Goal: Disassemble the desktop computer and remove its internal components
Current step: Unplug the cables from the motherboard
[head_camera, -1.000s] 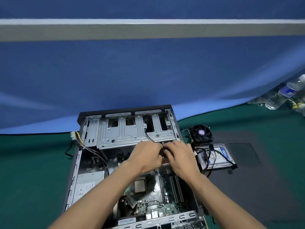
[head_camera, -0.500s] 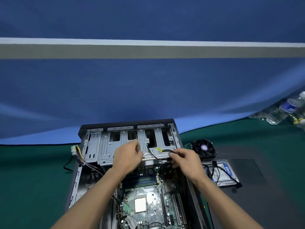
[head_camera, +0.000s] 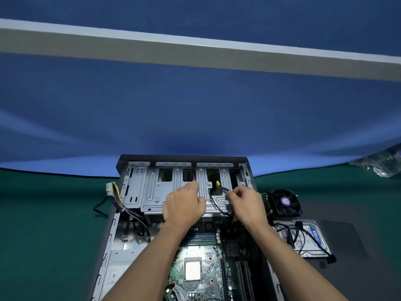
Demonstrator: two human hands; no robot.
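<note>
An open desktop computer case (head_camera: 108, 231) lies on the green table. Its silver drive cage (head_camera: 152, 192) spans the far end, and the green motherboard (head_camera: 195, 276) with a bare CPU (head_camera: 192, 271) fills the near part. My left hand (head_camera: 184, 205) rests on the cage's front edge, index finger stretched onto the metal. My right hand (head_camera: 247, 205) pinches a thin black cable (head_camera: 213, 203) that loops over the cage and ends at a yellow-tipped connector (head_camera: 217, 185).
A cooler fan (head_camera: 284, 202) and a hard drive (head_camera: 308, 237) with loose black cables lie right of the case, next to a dark side panel (head_camera: 351, 246). A bundle of coloured power wires with a white plug (head_camera: 110, 189) hangs over the left wall. Plastic bottles (head_camera: 384, 164) lie far right.
Both hands moved from the motherboard's middle up to the drive cage. My right hand took hold of the black cable and drew it out over the cage. The camera tilted upward.
</note>
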